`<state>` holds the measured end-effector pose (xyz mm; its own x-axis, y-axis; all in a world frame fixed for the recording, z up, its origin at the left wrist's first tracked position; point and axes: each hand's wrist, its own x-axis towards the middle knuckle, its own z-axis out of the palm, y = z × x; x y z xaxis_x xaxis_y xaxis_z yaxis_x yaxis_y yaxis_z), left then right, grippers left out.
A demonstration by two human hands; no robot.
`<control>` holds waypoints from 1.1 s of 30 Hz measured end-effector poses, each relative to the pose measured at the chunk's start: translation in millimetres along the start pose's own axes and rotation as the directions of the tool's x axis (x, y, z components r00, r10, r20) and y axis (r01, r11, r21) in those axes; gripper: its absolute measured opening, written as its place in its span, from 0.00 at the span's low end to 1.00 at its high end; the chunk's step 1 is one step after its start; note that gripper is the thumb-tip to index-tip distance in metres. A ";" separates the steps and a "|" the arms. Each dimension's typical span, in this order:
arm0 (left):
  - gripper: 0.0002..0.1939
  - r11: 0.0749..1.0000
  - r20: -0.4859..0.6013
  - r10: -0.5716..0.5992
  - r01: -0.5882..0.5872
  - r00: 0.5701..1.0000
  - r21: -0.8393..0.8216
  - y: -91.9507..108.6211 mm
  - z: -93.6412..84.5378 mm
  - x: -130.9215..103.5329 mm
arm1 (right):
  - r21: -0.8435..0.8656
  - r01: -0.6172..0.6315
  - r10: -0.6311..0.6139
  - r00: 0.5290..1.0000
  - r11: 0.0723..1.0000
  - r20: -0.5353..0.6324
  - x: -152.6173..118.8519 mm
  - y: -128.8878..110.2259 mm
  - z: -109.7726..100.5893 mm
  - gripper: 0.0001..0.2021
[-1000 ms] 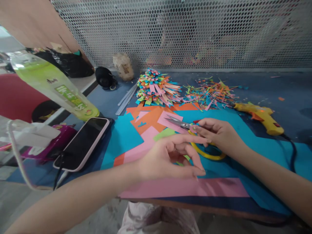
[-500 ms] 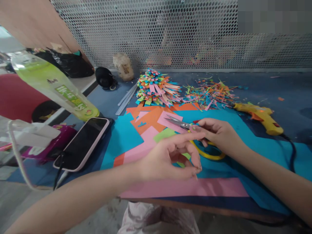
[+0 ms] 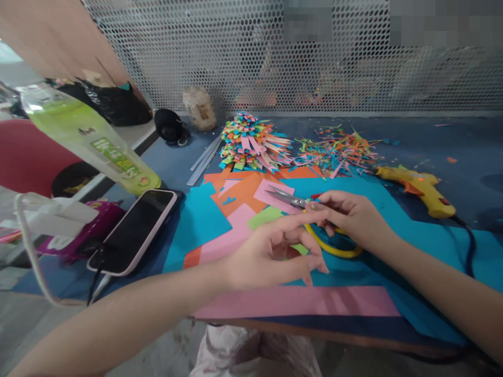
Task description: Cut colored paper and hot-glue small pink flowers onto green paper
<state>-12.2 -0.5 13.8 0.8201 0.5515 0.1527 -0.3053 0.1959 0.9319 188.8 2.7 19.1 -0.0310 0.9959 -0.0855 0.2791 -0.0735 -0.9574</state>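
Note:
My right hand (image 3: 349, 214) is closed on a pair of scissors (image 3: 293, 200) with yellow and red handles. Their metal blades point left over a small pink paper piece (image 3: 267, 195). Beside it, lower and to the left, my left hand (image 3: 275, 251) is held above the sheets, index finger stretched toward the right hand. Its thumb and other fingers are bent but apart, and I see nothing between them. Below the hands lie a large blue paper sheet (image 3: 373, 204), a pink sheet (image 3: 346, 302), orange paper (image 3: 243, 191) and a green piece (image 3: 265, 215).
A paper-strip tree (image 3: 251, 141) stands at the back, near a heap of shreds (image 3: 341, 152). To the right lies a yellow glue gun (image 3: 420, 188). Clear glue sticks (image 3: 204, 159), a phone (image 3: 133, 230), a bottle (image 3: 90, 141) and a purple power socket block (image 3: 94, 225) are at left.
My left thumb and fingertips, close together before, have moved apart. My right hand and the scissors have stayed in place.

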 end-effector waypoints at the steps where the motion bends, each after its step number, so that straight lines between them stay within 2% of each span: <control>1: 0.31 1.000 0.008 0.010 -0.010 1.000 0.005 -0.6 -0.4 0.0 | 0.000 -0.003 0.003 1.000 1.000 0.001 -0.2 -0.3 0.1 0.21; 11: 0.31 0.992 0.001 0.088 -0.088 0.996 0.091 0.6 -1.0 -0.5 | -0.006 0.022 -0.022 1.000 1.000 0.006 -0.5 -0.9 -0.3 0.21; 15: 0.36 0.971 0.003 0.176 -0.174 0.984 0.161 -0.2 -1.3 0.0 | -0.029 0.029 -0.029 1.000 0.999 0.005 -0.3 -2.8 -0.1 0.21; 21: 0.39 0.939 0.012 0.232 -0.228 0.973 0.257 0.2 -1.2 1.4 | -0.039 0.028 -0.028 1.000 0.999 0.008 -0.7 -2.2 0.1 0.20; 26: 0.38 0.950 0.043 0.190 -0.194 0.981 0.244 2.9 -3.3 0.1 | -0.032 0.001 -0.001 1.000 0.999 -0.007 -0.3 -3.8 0.9 0.20; 30: 0.33 0.962 0.014 0.155 -0.154 0.988 0.223 5.3 -2.9 -1.1 | -0.039 0.010 -0.010 1.000 0.999 -0.005 -0.2 -4.3 0.8 0.20; 33: 0.29 0.971 0.020 0.169 -0.170 0.985 0.165 5.5 -1.8 -0.8 | -0.036 0.010 -0.010 1.000 0.999 -0.006 -0.4 -3.6 0.6 0.21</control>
<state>-15.5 1.6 18.2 0.7660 0.5606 0.3146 -0.3562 -0.0373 0.9337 187.3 2.5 22.5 -0.0282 0.9969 -0.0740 0.3135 -0.0615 -0.9476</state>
